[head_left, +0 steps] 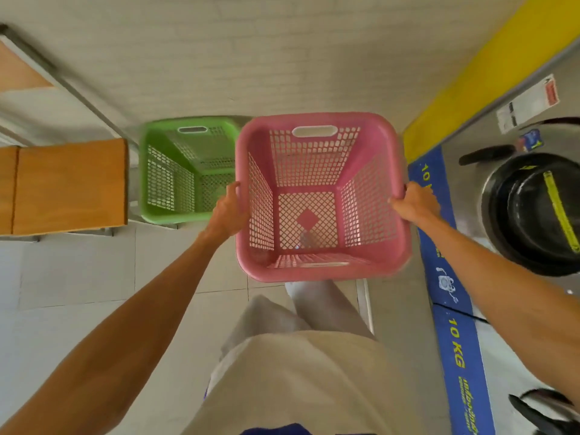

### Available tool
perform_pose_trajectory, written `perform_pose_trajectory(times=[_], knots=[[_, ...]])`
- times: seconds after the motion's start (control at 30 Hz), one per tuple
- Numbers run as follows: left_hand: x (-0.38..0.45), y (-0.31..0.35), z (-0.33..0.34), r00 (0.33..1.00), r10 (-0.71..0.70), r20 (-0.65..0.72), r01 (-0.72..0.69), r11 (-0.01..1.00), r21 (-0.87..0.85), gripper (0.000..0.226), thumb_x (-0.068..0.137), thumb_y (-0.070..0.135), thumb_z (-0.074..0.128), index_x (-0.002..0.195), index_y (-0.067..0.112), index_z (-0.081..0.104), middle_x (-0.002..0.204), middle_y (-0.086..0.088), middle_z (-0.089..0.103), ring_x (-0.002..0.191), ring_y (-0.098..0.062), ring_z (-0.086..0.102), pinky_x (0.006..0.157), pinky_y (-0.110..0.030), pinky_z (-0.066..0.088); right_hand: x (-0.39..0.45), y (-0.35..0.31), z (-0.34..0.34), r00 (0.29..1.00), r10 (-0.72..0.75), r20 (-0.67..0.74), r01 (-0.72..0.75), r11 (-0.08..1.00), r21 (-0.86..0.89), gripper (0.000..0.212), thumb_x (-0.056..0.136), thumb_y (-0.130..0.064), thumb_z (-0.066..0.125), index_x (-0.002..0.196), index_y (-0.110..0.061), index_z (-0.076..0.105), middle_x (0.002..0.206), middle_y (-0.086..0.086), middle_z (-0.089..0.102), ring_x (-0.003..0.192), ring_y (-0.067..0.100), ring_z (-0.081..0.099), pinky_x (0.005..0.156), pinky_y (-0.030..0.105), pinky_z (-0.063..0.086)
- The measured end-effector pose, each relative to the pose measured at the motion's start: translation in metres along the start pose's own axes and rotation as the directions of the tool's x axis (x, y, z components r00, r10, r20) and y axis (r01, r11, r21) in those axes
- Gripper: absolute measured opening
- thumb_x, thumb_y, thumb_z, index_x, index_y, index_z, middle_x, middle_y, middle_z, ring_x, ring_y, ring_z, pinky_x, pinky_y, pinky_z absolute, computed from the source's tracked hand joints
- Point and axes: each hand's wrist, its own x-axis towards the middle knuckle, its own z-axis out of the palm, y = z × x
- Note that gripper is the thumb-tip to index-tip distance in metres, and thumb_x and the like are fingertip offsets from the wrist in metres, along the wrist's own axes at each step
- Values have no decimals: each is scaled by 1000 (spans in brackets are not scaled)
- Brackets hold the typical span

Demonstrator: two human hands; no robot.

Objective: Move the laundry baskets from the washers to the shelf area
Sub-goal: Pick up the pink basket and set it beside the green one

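**Pink basket held at both sides beside the green one**

Gripping the pink laundry basket [323,196] by its side rims, the person holds it out in front of the body, above the pale tiled floor [78,277]. The left hand [227,211] curls its fingers over the left rim; the right hand [416,204] closes around the right rim in the same way. Nothing lies inside the basket: the floor and a trouser leg show through the lattice. It is moulded plastic, squarish with rounded corners, its walls and base pierced with a grid of small openings, a solid diamond at the centre of the base and an oval handle slot in the far wall.

Just to its left stands a green laundry basket [185,167] of the same shape and lattice, also without contents, its right side hidden behind the pink one. It sits beside a wooden bench top [66,186] with a smooth orange-brown surface.

On the right, a washer [533,211] shows a steel front and a round dark door, next to a blue strip [455,346] printed "10 KG" and a yellow band [489,67] on the wall.
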Motion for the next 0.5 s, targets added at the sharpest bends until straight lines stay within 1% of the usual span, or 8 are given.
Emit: perform_pose_trajectory(times=[0.07, 0.1, 0.2, 0.23, 0.3, 0.33, 0.43, 0.5], knots=[[37, -1, 14, 999, -40, 33, 41, 999, -11, 63, 93, 10, 57, 146, 10, 25, 125, -24, 60, 98, -40, 67, 76, -53, 60, 40, -10, 12, 999, 45, 31, -45, 999, -6, 38, 80, -33, 65, 109, -10, 65, 103, 15, 70, 93, 38, 66, 74, 42, 56], [57, -7, 22, 997, -61, 51, 62, 998, -19, 64, 92, 10, 57, 146, 11, 24, 127, -24, 59, 100, -40, 67, 78, -55, 59, 58, -16, 19, 997, 63, 52, -63, 998, -5, 38, 79, -31, 67, 110, -8, 65, 105, 16, 70, 94, 38, 66, 73, 40, 55], [123, -35, 46, 995, -63, 80, 66, 998, -25, 70, 85, 11, 58, 145, 16, 23, 128, -23, 59, 103, -40, 66, 79, -57, 58, 119, -27, 46, 991, 104, 87, -104, 995, 4, 37, 82, -25, 70, 112, -3, 66, 107, 17, 69, 98, 37, 66, 68, 32, 45], [143, -44, 56, 994, -65, 85, 68, 997, -31, 71, 85, 7, 57, 146, 15, 23, 126, -23, 60, 100, -39, 66, 76, -56, 59, 138, -29, 57, 989, 112, 93, -113, 994, -1, 37, 82, -25, 70, 113, -4, 66, 107, 18, 69, 98, 37, 66, 68, 31, 44], [181, -60, 75, 994, -60, 93, 63, 998, -28, 70, 86, -5, 54, 147, 11, 23, 119, -24, 62, 94, -39, 68, 70, -53, 61, 178, -30, 82, 988, 123, 92, -123, 992, -15, 38, 80, -27, 72, 112, -8, 67, 104, 16, 71, 95, 36, 67, 69, 32, 48], [197, -68, 85, 994, -49, 97, 52, 998, -31, 71, 86, -9, 54, 147, 10, 23, 117, -26, 63, 92, -40, 69, 69, -52, 61, 197, -30, 95, 988, 120, 100, -118, 993, -22, 37, 80, -28, 72, 111, -9, 68, 103, 15, 72, 92, 35, 68, 68, 33, 50], [244, -90, 111, 994, -16, 111, 21, 999, -40, 74, 87, -11, 57, 149, 9, 21, 126, -24, 61, 96, -36, 69, 74, -41, 60, 250, -27, 129, 984, 138, 114, -136, 990, -27, 33, 81, -26, 73, 108, -8, 68, 99, 15, 72, 84, 33, 67, 61, 30, 44], [268, -99, 124, 997, 9, 83, -4, 998, -59, 68, 89, -11, 55, 148, 3, 23, 125, -23, 62, 93, -30, 68, 76, -34, 58, 277, -26, 147, 984, 137, 118, -135, 991, -22, 35, 81, -29, 74, 107, -8, 64, 98, 13, 72, 76, 31, 64, 53, 27, 41]])
